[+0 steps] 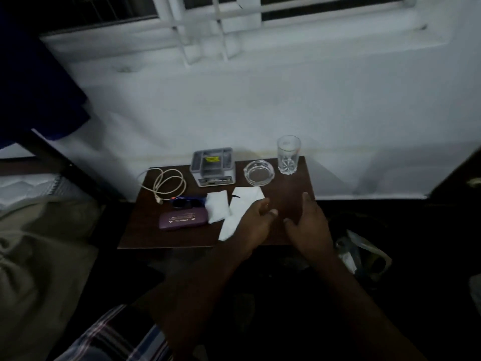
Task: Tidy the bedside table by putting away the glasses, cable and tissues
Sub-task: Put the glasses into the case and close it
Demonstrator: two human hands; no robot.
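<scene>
Both my left hand (256, 217) and right hand (308, 221) hover with fingers relaxed over the dark wooden surface (286, 194) below a white wall; my left overlaps a tissue (240, 204); grey organizer (213, 164) holds a yellow tag.

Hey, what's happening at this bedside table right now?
A person is reaching both hands over a small dark table. The left hand is over the nearer white tissue, apparently about to pick it up; the right hand hovers open beside it. Nothing looks put away yet: the coiled cable, sunglasses, purple case and a second tissue lie on the table, with a grey organiser, ashtray and drinking glass behind.
</scene>
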